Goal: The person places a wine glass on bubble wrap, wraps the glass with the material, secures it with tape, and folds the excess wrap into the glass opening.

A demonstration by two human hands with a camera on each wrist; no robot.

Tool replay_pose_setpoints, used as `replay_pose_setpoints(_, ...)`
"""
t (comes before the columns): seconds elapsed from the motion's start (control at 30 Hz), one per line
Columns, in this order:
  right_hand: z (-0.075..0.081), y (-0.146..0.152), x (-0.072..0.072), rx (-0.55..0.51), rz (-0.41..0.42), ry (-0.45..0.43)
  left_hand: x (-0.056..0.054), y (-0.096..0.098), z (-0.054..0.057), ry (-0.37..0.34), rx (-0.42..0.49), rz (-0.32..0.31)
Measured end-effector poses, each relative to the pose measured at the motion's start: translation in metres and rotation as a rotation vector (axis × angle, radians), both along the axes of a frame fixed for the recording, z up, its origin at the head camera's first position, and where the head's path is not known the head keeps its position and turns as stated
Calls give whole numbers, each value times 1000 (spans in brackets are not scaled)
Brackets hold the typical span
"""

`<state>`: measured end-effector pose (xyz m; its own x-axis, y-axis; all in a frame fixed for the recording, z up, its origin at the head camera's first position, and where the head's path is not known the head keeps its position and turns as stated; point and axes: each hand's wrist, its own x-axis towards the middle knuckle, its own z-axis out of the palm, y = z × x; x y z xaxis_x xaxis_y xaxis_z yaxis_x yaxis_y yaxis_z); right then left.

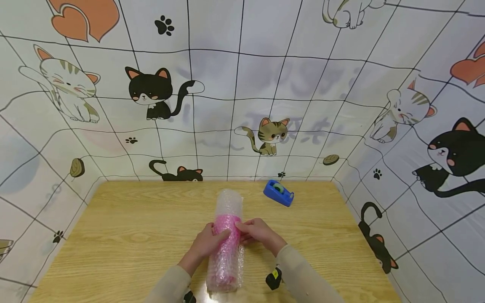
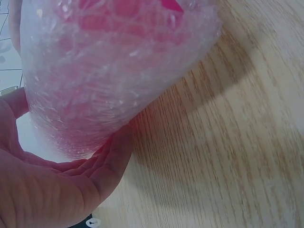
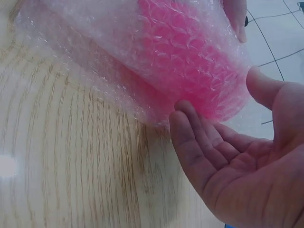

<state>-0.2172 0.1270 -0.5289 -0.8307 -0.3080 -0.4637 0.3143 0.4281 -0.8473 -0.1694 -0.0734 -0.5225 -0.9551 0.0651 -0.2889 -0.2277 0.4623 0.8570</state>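
A long roll of clear bubble wrap (image 1: 224, 269) lies lengthwise on the wooden table, with something bright pink (image 3: 190, 66) inside; the layers blur what kind of thing it is. My left hand (image 1: 206, 242) grips the roll from the left, thumb across the top and fingers (image 2: 116, 152) curved at its underside. From the right, my right hand (image 1: 261, 233) holds the other side, its thumb on the wrap and its curved fingers (image 3: 190, 137) right at the lower edge. A loose flap of wrap runs along the right side.
A blue tape dispenser (image 1: 278, 192) with a roll of tape stands at the back right of the wooden table (image 1: 144, 223). Cat-printed sheeting (image 1: 219, 113) rises along the table's back and both sides. A black wrist device (image 1: 273, 278) hangs by the right sleeve.
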Motion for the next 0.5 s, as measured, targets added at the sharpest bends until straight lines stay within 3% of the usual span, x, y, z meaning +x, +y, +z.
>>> replay_pose_setpoints(0.5,0,-3,1,89,1,17,-1,2,-8,-21,14,14)
